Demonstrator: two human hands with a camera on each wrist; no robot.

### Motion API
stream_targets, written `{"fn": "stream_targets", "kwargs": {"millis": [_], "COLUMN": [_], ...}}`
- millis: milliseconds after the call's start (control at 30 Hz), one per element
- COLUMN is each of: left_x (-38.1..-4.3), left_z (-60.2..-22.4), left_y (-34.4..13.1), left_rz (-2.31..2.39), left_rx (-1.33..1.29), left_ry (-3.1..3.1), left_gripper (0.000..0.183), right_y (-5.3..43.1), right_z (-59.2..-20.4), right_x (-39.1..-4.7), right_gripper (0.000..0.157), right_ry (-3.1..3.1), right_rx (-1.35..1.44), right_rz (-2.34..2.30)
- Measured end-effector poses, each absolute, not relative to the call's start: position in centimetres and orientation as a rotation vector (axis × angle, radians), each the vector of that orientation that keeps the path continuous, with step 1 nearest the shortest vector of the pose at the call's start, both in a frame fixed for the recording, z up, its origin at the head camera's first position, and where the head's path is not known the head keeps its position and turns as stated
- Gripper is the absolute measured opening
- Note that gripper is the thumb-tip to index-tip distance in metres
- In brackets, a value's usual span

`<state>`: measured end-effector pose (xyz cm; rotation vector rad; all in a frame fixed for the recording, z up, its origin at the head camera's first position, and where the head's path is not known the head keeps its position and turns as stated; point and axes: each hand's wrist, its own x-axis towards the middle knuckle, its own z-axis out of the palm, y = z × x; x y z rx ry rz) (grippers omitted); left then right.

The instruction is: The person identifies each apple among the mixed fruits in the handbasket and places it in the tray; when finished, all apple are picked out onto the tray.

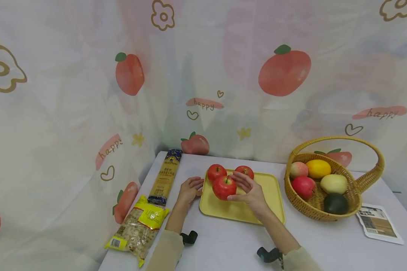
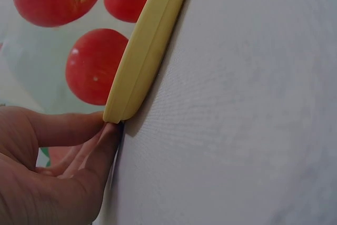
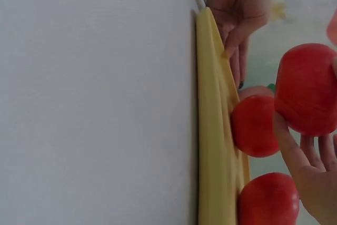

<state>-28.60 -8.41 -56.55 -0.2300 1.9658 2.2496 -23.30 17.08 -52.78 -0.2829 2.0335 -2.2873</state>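
Observation:
A yellow tray (image 1: 225,215) lies on the table with two red apples, one at the back left (image 1: 215,171) and one at the back right (image 1: 245,170). My left hand (image 1: 188,191) pinches the tray's left edge; in the left wrist view the thumb is on the rim and fingers are under it. Held in my right hand (image 1: 254,195) is another red apple (image 1: 222,189), raised over the tray. The right wrist view shows this apple (image 3: 305,90) between thumb and fingers, apart from the others.
To the right stands a wicker basket (image 1: 300,205) holding several fruits, with a white-framed card (image 1: 380,224) beside it. On the left lie a long pasta packet (image 1: 166,177) and a yellow-and-clear bag (image 1: 139,229). A printed cloth hangs behind the table.

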Motion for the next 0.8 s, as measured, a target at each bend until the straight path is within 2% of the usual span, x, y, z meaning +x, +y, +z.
{"fn": "stream_targets", "kwargs": {"millis": [800], "left_x": [-28.4], "left_z": [-56.7], "left_y": [-8.5], "left_rz": [2.246], "left_rx": [-0.218], "left_ry": [1.974], "left_gripper": [0.066], "right_y": [14.4], "right_z": [-55.4], "right_x": [-23.8], "right_gripper": [0.08], "right_ry": [2.108], "right_rx": [-0.237], "right_rz": [-2.161]}}
